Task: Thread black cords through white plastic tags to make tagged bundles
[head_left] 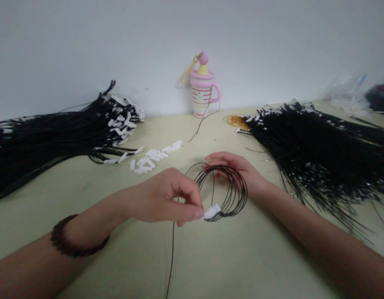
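Between the thumb and fingers of my left hand is a small white plastic piece, pinched at one end. A coil of thin black wire hangs in loops from that piece, above the table. One loose strand drops below my left hand towards the front edge of the view. My right hand is at the far side of the coil, its fingers stretched out and apart, partly behind the loops. Whether those fingertips touch the wire is hard to see.
Several loose white pieces lie on the pale table. Bundles of black wires lie left and right. A pink-and-white cup stands by the wall, near yellow-orange bands. Clear plastic bags sit back right.
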A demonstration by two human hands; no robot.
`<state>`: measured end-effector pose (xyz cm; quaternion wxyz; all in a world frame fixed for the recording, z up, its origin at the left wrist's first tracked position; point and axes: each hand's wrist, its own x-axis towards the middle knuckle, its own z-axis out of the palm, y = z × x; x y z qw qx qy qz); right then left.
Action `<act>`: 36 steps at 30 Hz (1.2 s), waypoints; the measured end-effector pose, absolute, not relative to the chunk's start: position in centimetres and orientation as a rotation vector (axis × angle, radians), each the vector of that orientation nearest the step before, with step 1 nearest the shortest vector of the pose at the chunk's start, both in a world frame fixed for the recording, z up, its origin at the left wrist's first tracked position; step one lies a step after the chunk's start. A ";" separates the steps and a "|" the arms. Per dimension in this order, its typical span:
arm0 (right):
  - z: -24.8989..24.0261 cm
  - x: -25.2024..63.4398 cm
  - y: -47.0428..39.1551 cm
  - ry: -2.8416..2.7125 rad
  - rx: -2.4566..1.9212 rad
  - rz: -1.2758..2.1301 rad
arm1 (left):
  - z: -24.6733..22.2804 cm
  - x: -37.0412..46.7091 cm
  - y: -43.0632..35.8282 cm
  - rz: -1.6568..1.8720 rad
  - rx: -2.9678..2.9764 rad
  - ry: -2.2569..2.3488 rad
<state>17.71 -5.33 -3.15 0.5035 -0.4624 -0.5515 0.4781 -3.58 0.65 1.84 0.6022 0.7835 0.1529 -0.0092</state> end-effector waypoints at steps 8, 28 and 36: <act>-2.1 17.0 -6.7 -1.706 -1.307 -0.088 | -1.9 -1.3 1.8 0.368 1.678 0.722; 1.7 26.1 -5.1 -0.823 -1.138 0.586 | -2.5 -1.0 2.3 0.553 1.217 0.687; 0.4 17.6 -7.4 -1.250 -1.464 0.168 | -2.5 -1.0 2.5 0.571 1.195 0.695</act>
